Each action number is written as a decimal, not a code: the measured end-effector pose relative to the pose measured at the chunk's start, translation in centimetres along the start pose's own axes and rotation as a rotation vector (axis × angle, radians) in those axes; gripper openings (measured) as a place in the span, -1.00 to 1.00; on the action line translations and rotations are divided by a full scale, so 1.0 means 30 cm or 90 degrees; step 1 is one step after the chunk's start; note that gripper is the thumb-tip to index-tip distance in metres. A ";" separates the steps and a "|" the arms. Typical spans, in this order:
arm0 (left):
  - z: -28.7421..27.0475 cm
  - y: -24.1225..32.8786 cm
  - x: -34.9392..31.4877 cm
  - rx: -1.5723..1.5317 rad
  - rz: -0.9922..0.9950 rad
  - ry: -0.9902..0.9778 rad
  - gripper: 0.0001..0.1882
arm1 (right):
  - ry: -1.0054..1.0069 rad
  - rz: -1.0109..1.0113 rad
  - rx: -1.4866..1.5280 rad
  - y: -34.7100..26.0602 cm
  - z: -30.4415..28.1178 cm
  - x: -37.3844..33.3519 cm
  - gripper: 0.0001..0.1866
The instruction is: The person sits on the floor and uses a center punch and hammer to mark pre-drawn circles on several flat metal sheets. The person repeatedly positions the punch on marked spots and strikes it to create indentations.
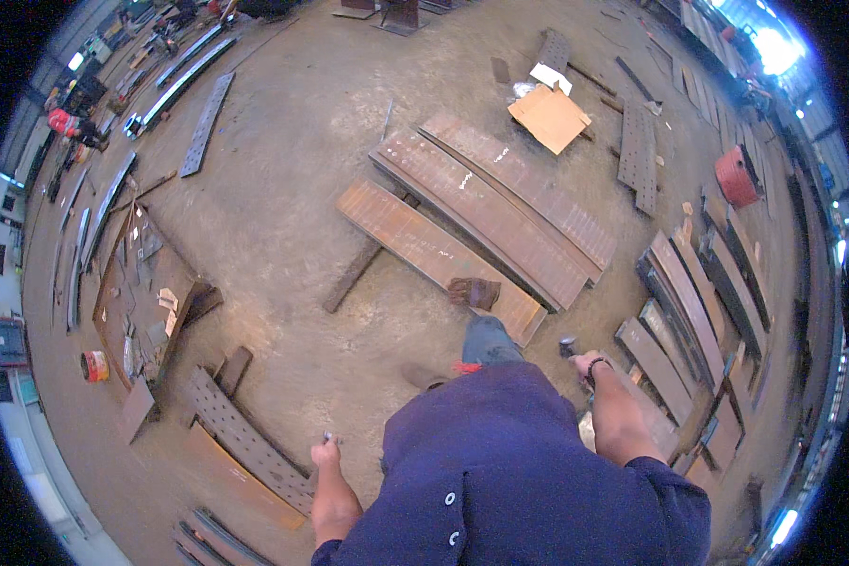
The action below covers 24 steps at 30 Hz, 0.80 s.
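My left hand [325,453] is closed at the lower left, beside a perforated steel plate [245,439]. A small metallic piece sticks out of its fist; its kind is too small to make out. On the right, my right hand [590,364] is closed round a short tool with a dark and shiny rounded head [567,346]. It is held above the floor, left of several stacked steel strips [656,368]. My brown boot [474,292] is on a rusty steel plate [434,247] in front of me. Two wider plates [481,212] with white marks lie just beyond it.
A cardboard sheet [550,119] lies at the far right, near perforated plates [638,156]. A red drum-like object [738,176] stands further right. On the left are a steel frame [160,354] holding scraps and a small bucket [94,366]. A person in a red top [64,123] bends far left.
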<state>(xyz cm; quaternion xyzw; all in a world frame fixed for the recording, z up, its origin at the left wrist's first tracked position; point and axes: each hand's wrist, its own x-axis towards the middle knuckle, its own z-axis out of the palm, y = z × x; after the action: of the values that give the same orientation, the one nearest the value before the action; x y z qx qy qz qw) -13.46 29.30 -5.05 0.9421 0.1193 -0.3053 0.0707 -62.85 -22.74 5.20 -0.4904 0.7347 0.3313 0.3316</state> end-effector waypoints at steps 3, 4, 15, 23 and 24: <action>-0.109 -0.106 0.074 0.059 0.015 0.000 -0.52 | -0.214 -0.022 -0.023 -0.110 0.118 -0.115 -0.51; -0.147 -0.122 0.092 0.020 0.013 -0.014 -0.54 | -0.248 -0.008 -0.048 -0.145 0.162 -0.132 -0.51; -0.622 0.676 0.289 -0.079 0.238 0.081 -0.61 | -0.483 0.138 -0.091 -0.584 0.600 0.109 -0.51; -0.934 0.962 0.416 -0.146 0.190 0.030 -0.74 | -0.188 -0.144 0.159 -1.352 0.203 0.176 -0.55; -0.946 0.961 0.460 -0.141 0.174 0.065 -0.72 | -0.152 -0.107 0.263 -1.443 0.138 0.168 -0.50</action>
<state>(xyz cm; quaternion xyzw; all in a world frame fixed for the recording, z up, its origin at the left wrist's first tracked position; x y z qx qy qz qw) 20.93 9.92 11.32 0.9502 0.0267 -0.2297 0.2088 -22.98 -34.87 -8.20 -0.4289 0.6994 0.2009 0.5352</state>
